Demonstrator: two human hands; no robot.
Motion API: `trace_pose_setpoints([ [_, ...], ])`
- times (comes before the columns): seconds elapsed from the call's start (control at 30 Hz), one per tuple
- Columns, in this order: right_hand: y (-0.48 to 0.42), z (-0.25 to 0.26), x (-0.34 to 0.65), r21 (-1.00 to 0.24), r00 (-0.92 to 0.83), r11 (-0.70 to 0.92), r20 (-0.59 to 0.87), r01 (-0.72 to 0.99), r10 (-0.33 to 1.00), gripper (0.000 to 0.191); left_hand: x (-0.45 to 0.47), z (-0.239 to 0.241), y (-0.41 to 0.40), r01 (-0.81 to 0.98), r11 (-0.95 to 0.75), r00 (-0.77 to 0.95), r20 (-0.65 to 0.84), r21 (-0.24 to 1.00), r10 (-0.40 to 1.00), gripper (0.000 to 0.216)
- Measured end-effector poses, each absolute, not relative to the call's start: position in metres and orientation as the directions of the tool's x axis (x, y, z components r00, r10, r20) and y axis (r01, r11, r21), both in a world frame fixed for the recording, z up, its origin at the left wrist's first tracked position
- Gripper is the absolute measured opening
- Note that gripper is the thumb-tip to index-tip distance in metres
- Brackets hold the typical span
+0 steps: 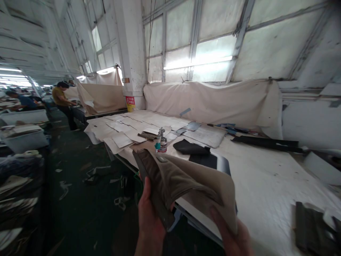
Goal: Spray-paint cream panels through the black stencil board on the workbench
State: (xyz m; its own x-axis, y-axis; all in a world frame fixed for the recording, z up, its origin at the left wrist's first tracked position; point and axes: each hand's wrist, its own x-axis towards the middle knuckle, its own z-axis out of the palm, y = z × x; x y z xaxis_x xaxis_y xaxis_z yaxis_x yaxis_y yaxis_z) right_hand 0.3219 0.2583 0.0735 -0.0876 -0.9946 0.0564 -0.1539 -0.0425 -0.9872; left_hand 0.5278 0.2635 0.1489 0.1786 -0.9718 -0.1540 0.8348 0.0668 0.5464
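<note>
Both of my hands hold up an olive-brown sewn piece [197, 174], which looks like an unfinished bag, over the table's front edge. It has a darker gathered lining, a stiff strip along its left side and a small metal-looking plate near the top. My left hand [150, 217] grips the strip side, thumb in front. On the lower right corner, my right hand [230, 229] closes, slightly blurred. Just behind the piece stand a small clear jar [163, 146] with a teal part and black sheets [190, 147].
The white-covered table [266, 181] carries paper patterns [125, 126], a black roll [266, 142] and folded brown pieces [310, 227]. A cloth sheet [213, 101] hangs behind it. To the left, scraps lie on the dark floor [80, 199], near bins [25, 138] and a person [62, 99] standing.
</note>
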Motion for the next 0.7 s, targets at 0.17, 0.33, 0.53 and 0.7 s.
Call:
trace_pose_setpoints([
  [0.17,0.237,0.126,0.316,-0.989,0.026,-0.021,0.025,0.146,-0.999,0.040,0.547,0.157,0.250,0.765,0.309,0.194,0.256,0.565,-0.947,0.068],
  [0.33,0.227,0.141,0.325,-0.974,0.069,0.080,-0.067,0.211,-0.995,0.039,0.558,0.129,0.260,0.318,0.369,0.078,0.363,0.873,-0.928,0.058],
  [0.53,0.215,0.152,0.329,-0.948,0.079,0.172,-0.156,0.267,-0.985,0.034,0.597,0.114,0.304,-0.377,0.391,-0.158,0.357,0.840,-0.920,0.076],
  [0.7,0.218,0.149,0.309,-0.921,0.075,0.228,-0.215,0.315,-0.974,0.026,0.647,0.100,0.322,-0.447,0.452,-0.110,0.454,0.772,-0.884,0.061],
])
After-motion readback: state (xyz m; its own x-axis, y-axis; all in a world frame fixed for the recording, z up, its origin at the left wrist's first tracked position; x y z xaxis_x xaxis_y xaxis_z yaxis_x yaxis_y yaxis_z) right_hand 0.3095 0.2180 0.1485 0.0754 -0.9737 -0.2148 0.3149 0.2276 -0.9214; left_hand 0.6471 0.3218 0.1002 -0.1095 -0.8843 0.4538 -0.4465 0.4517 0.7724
